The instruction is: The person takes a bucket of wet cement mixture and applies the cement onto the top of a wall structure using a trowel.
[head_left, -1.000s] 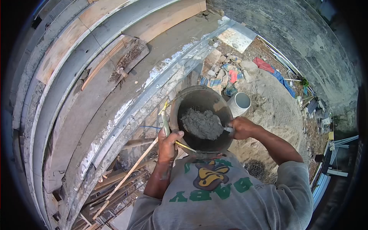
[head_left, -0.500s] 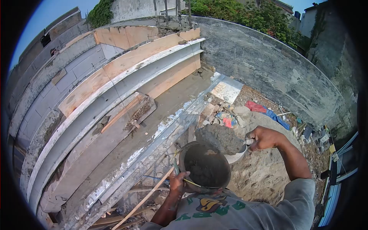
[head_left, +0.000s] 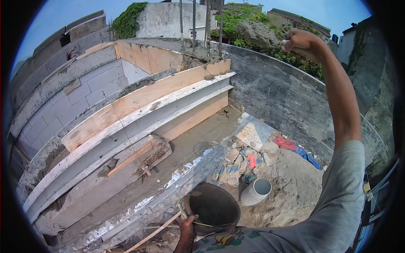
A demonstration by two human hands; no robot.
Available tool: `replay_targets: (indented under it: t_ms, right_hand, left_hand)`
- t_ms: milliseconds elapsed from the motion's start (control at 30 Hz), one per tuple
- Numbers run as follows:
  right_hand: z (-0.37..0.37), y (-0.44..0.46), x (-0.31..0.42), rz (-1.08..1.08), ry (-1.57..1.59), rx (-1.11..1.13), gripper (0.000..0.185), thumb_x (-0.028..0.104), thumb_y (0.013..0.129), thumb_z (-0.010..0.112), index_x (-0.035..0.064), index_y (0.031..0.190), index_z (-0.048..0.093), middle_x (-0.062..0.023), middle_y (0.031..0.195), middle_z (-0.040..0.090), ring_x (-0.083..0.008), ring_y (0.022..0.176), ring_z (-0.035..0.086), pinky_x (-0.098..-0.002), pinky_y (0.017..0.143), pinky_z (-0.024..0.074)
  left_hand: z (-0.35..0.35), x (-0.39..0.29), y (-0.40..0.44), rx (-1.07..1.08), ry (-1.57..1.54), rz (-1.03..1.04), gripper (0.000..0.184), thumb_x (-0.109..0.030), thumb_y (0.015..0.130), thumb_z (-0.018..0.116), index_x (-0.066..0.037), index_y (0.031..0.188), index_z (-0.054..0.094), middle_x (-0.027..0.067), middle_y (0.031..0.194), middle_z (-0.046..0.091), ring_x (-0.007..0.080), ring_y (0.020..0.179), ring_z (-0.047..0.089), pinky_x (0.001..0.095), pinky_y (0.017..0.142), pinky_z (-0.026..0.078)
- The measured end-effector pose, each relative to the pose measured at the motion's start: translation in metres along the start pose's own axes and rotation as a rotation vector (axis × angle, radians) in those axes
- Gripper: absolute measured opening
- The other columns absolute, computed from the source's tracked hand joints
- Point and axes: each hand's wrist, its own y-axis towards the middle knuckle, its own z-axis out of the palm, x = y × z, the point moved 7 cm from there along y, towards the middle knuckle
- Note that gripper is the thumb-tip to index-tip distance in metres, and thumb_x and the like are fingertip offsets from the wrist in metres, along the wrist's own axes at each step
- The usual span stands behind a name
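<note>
My right hand (head_left: 303,41) is raised high at the upper right, closed round the handle of a trowel. Wet grey mortar (head_left: 258,34) heaps over the trowel, hiding its blade. Low in the view, a dark bucket (head_left: 213,206) stands against my shirt, its inside coated with mortar. My left hand (head_left: 187,227) is closed on the bucket's rim at its left side, by the thin wire handle. A long thin wooden stick (head_left: 154,232) runs down and left from beside that hand.
A formwork beam of orange boards (head_left: 139,111) and pale channel (head_left: 122,126) curves across the left. A loose plank (head_left: 114,173) lies along it. Right of the bucket, a grey pipe (head_left: 256,192) stands in sand (head_left: 291,198). Steel rods (head_left: 194,25) rise behind, near a grey wall (head_left: 274,84).
My right hand has swung up from beside the bucket to high at the upper right, carrying the mortar-loaded trowel. My left hand stays on the bucket. The view has tilted upward.
</note>
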Motion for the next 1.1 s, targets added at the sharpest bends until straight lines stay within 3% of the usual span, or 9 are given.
replay_targets:
  t_ms: [133,233,267,400,500,533,633,1033,1100]
  right_hand:
    - [0.001,0.116,0.031,-0.162,-0.378,-0.142,0.024,0.015,0.065,0.071,-0.0069,0.071,0.064,-0.0178,0.069,0.066,-0.0293,0.063,0.064,-0.0428,0.056,0.0499]
    - [0.039,0.156,0.064,-0.135,-0.553,-0.209,0.027,0.015,0.070,0.068,-0.0048,0.089,0.070,-0.0204,0.095,0.070,-0.0336,0.085,0.069,-0.0443,0.074,0.0547]
    - [0.062,0.169,0.070,-0.151,-0.609,-0.213,0.026,0.014,0.070,0.068,-0.0026,0.090,0.071,-0.0200,0.100,0.070,-0.0345,0.091,0.068,-0.0444,0.078,0.0548]
    - [0.131,0.166,0.092,-0.303,-0.782,-0.087,0.023,0.011,0.071,0.065,0.0024,0.091,0.073,-0.0180,0.102,0.070,-0.0345,0.095,0.068,-0.0442,0.081,0.0561]
    - [0.129,0.148,0.105,-0.316,-0.836,-0.227,0.022,0.010,0.073,0.063,0.0032,0.091,0.073,-0.0176,0.101,0.070,-0.0337,0.094,0.069,-0.0430,0.079,0.0567]
    - [0.125,0.149,0.104,-0.320,-0.843,-0.274,0.021,0.009,0.073,0.063,0.0034,0.091,0.073,-0.0176,0.101,0.070,-0.0331,0.094,0.069,-0.0427,0.079,0.0567]
    - [0.120,0.149,0.104,-0.338,-0.864,-0.350,0.019,0.008,0.074,0.063,0.0037,0.091,0.073,-0.0177,0.100,0.070,-0.0318,0.092,0.070,-0.0421,0.078,0.0569]
    - [0.133,0.153,0.108,-0.366,-0.926,-0.287,0.019,0.009,0.077,0.063,0.0047,0.092,0.073,-0.0168,0.097,0.071,-0.0300,0.092,0.070,-0.0391,0.078,0.0573]
    - [0.140,0.155,0.110,-0.413,-0.968,-0.274,0.018,0.009,0.076,0.064,0.0054,0.091,0.074,-0.0164,0.097,0.071,-0.0295,0.091,0.070,-0.0388,0.078,0.0573]
  left_hand:
    - [-0.001,0.004,-0.003,-0.066,-0.016,0.033,0.044,0.004,0.070,0.061,-0.001,0.113,0.056,0.0048,0.093,0.061,0.0174,0.076,0.060,0.0304,0.070,0.051]
    - [-0.004,-0.002,-0.008,-0.179,0.032,0.063,0.030,0.001,0.068,0.064,-0.004,0.097,0.059,0.0023,0.071,0.058,0.0145,0.054,0.054,0.0290,0.047,0.044]
    - [-0.023,0.033,-0.003,-0.117,0.140,-0.095,0.054,-0.016,0.078,0.068,0.007,0.126,0.055,0.0124,0.116,0.059,0.0216,0.102,0.056,0.0303,0.088,0.046]
    - [-0.011,0.015,-0.016,-0.226,0.125,-0.008,0.051,-0.012,0.076,0.070,0.008,0.121,0.058,0.0116,0.110,0.061,0.0196,0.096,0.056,0.0313,0.084,0.047]
    - [-0.035,0.032,-0.013,-0.310,0.276,-0.151,0.032,-0.014,0.075,0.071,0.004,0.102,0.065,0.0061,0.088,0.062,0.0154,0.075,0.055,0.0299,0.066,0.045]
    - [-0.020,0.015,-0.018,-0.333,0.238,-0.061,0.015,-0.016,0.074,0.073,-0.006,0.079,0.064,-0.0017,0.066,0.053,0.0111,0.055,0.044,0.0292,0.050,0.035]
    - [0.005,-0.008,-0.020,-0.426,0.186,0.138,0.019,-0.019,0.074,0.073,-0.012,0.065,0.057,-0.0051,0.056,0.044,0.0096,0.047,0.036,0.0293,0.044,0.028]
    - [0.017,-0.017,-0.039,-0.402,0.511,-0.352,0.023,-0.025,0.076,0.071,-0.013,0.063,0.056,-0.0027,0.053,0.042,0.0148,0.044,0.036,0.0381,0.044,0.032]
    - [0.025,-0.021,-0.027,-0.375,0.366,0.069,0.021,-0.024,0.076,0.071,-0.012,0.067,0.056,-0.0022,0.052,0.042,0.0163,0.043,0.036,0.0412,0.044,0.032]
